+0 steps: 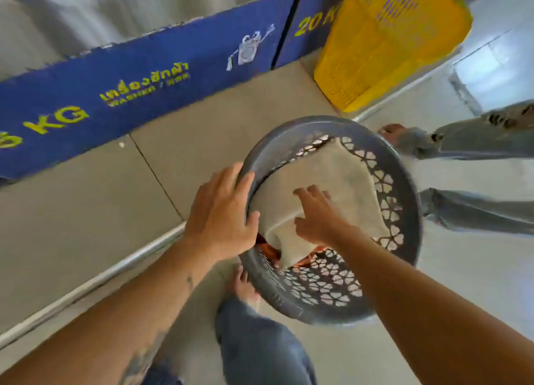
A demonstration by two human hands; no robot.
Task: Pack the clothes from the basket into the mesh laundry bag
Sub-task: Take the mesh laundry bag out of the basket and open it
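A round grey plastic basket with cut-out walls sits at the edge of a tiled platform. Inside lies a folded cream cloth over an orange-red garment that only peeks out beneath it. My left hand grips the basket's near-left rim, fingers curled over the edge. My right hand rests on the cream cloth with fingers spread, thumb at the cloth's fold; it does not clearly grasp it. No mesh laundry bag is in view.
A yellow slotted basket stands at the back right on the platform. A blue signboard runs along the back. Another person's jeans-clad legs and bare foot are at the right. My own leg is below the basket.
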